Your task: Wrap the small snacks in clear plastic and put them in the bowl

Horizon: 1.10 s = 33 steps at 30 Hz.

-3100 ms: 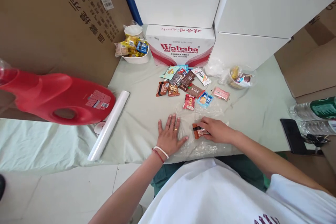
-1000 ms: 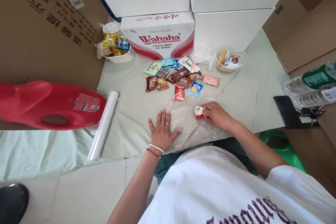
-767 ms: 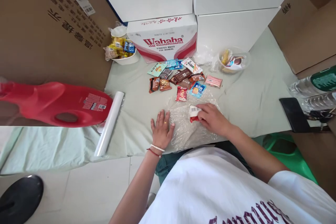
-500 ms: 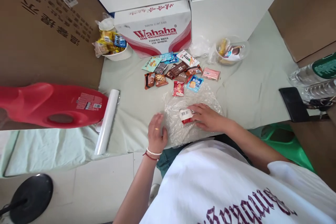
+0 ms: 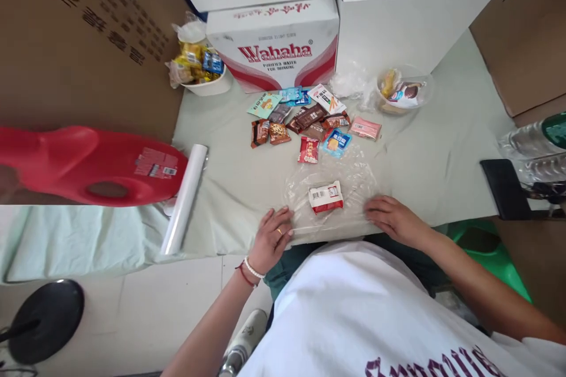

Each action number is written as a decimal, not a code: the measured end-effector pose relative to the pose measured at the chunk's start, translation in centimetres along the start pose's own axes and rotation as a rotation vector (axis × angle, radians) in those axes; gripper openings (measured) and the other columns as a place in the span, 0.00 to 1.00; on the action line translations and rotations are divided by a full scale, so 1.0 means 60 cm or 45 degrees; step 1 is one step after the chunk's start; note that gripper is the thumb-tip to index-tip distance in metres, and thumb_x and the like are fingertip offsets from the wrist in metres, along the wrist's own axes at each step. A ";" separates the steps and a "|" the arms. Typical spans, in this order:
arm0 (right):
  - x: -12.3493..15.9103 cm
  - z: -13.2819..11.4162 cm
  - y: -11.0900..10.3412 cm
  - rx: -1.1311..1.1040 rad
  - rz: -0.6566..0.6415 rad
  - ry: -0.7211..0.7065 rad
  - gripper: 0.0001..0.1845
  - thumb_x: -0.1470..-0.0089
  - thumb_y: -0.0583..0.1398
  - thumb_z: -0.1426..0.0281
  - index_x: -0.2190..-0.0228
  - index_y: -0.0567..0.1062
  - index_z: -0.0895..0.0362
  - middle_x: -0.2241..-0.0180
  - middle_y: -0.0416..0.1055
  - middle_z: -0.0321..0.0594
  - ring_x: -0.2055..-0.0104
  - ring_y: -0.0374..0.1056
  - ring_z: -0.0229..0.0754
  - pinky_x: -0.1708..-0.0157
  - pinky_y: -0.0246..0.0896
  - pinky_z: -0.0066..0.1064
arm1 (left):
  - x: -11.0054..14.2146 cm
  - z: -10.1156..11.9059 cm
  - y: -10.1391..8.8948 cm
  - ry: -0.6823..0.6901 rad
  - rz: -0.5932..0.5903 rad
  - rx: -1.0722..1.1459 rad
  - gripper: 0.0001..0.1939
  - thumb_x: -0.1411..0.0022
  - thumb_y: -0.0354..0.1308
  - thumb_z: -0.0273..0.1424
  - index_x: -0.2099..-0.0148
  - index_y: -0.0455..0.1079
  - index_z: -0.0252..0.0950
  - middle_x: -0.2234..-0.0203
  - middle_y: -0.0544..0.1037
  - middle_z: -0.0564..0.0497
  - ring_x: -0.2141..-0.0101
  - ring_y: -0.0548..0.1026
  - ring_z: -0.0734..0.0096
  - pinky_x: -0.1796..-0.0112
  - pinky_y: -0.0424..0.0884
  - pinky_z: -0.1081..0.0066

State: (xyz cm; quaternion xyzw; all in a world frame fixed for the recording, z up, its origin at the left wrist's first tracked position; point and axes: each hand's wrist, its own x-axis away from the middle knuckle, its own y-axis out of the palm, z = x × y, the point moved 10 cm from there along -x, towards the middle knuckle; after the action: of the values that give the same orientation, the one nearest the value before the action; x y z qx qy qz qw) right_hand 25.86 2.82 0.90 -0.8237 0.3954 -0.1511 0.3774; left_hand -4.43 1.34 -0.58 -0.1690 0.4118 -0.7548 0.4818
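Observation:
A sheet of clear cling film (image 5: 305, 218) lies on the table in front of me. On its middle rests a red and white snack packet (image 5: 326, 198) with a barcode label facing up. My left hand (image 5: 272, 237), wearing a ring and bracelets, has its fingers curled on the film's left edge. At the right edge my right hand (image 5: 395, 219) has its fingers together on the film. A front strip of film runs fairly taut between them. Neither hand touches the packet. Just beyond the film are a red packet (image 5: 308, 149) and a blue packet (image 5: 336, 142).
Several more snack packets (image 5: 312, 118) lie farther back. A white film roll (image 5: 186, 197) and red jug (image 5: 101, 168) stand left. Behind are a snack tub (image 5: 207, 87), water carton (image 5: 274, 53) and clear bowl (image 5: 404, 97); a black phone (image 5: 504, 188) lies right.
My right hand has let go of the packet and moved right to the film's edge. My left hand has lowered onto the left edge. The film looks flatter, and the packet lies uncovered.

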 end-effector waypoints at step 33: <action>-0.227 -0.088 0.082 0.587 -0.461 -0.097 0.22 0.31 0.53 0.71 0.40 0.73 0.50 0.56 0.73 0.46 0.54 0.66 0.47 0.61 0.56 0.33 | -0.106 0.016 0.050 -0.396 0.280 -0.122 0.10 0.33 0.56 0.28 0.61 0.79 0.41 0.72 0.77 0.47 0.63 0.75 0.60 0.60 0.67 0.61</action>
State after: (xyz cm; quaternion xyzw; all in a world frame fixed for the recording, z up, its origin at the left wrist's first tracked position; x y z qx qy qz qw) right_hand 11.63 8.64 1.47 -0.7784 0.1828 -0.2707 0.5360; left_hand 1.01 5.81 -1.43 -0.2605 0.3837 -0.6420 0.6105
